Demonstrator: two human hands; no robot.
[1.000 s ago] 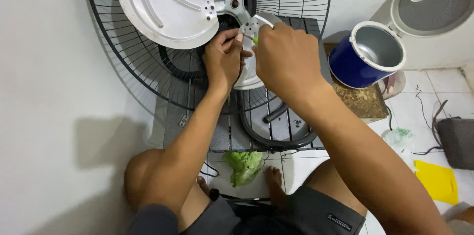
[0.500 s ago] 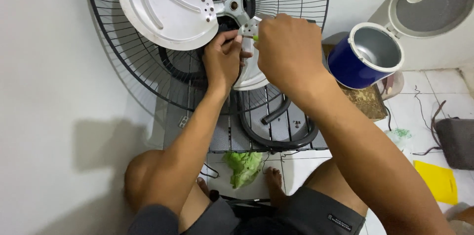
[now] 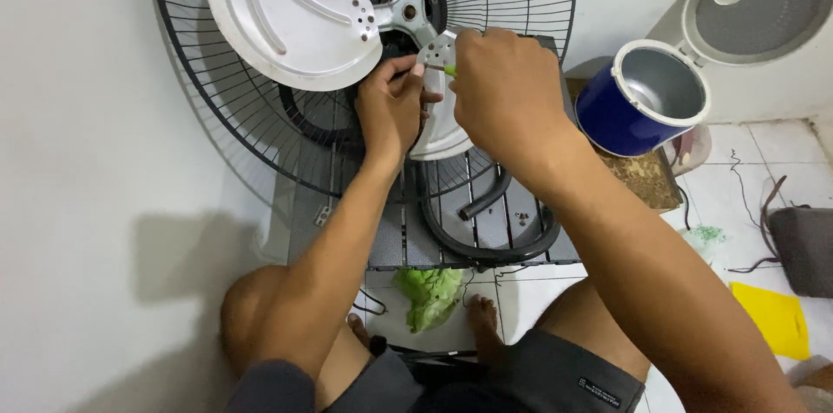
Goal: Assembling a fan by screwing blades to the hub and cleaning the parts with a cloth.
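right hand [image 3: 508,96] fisted round a green-handled tool [image 3: 449,70] at the fan hub [image 3: 408,14], left hand [image 3: 390,109] pinching the lower white blade [image 3: 441,118] beside it, both forearms reaching up, wire guard [image 3: 243,118] behind, blue pot [image 3: 638,101] to the right

Tile floor [image 3: 737,179] w/ green rag [image 3: 429,291]
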